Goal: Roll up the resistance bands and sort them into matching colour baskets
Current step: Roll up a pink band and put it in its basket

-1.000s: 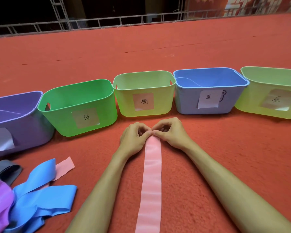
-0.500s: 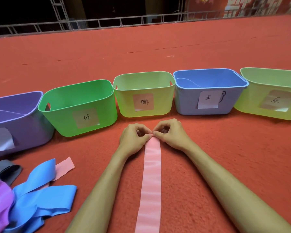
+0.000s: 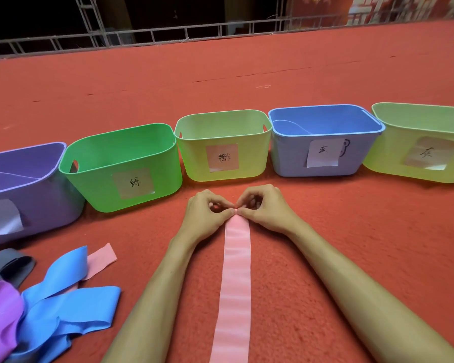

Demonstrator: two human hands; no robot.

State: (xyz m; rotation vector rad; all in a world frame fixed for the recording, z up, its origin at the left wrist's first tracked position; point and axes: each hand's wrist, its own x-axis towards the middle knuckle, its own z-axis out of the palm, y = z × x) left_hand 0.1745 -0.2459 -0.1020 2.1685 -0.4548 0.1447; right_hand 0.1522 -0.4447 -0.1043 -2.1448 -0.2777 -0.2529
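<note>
Pink resistance band (image 3: 236, 284) lies flat and straight on the red carpet floor (image 3: 325, 231). It runs from the bottom edge of the view away to the person's hands. The left hand (image 3: 207, 213) and the right hand (image 3: 265, 210) both pinch its far end, with fingers curled and thumbs meeting at the middle of the strip.

Compared with a second ago, the hands have barely shifted. The thumbs have closed in over the end, which now looks gathered to a narrow tip, with a small pink fold showing between the fingers. This suggests the roll has only just begun, since nearly the whole length is still flat.

Five baskets stand in a row just beyond the hands, each with a paper label:
- The purple basket (image 3: 45, 205) is at far left, its label cut off by the edge.
- The green basket (image 3: 102, 184) is marked for green.
- The yellow-green basket (image 3: 194, 163), marked for pink, sits straight ahead of the hands.
- The blue basket (image 3: 288, 158) is marked for blue.
- The second yellow-green basket (image 3: 388, 158) is marked for grey.

No band shows inside any of them, though their near walls hide most of the bottoms.

At lower left lies a loose pile: a blue band (image 3: 63, 307), a purple band (image 3: 0, 310), a grey band (image 3: 11, 263) and the end of a second pink band (image 3: 102, 258).
</note>
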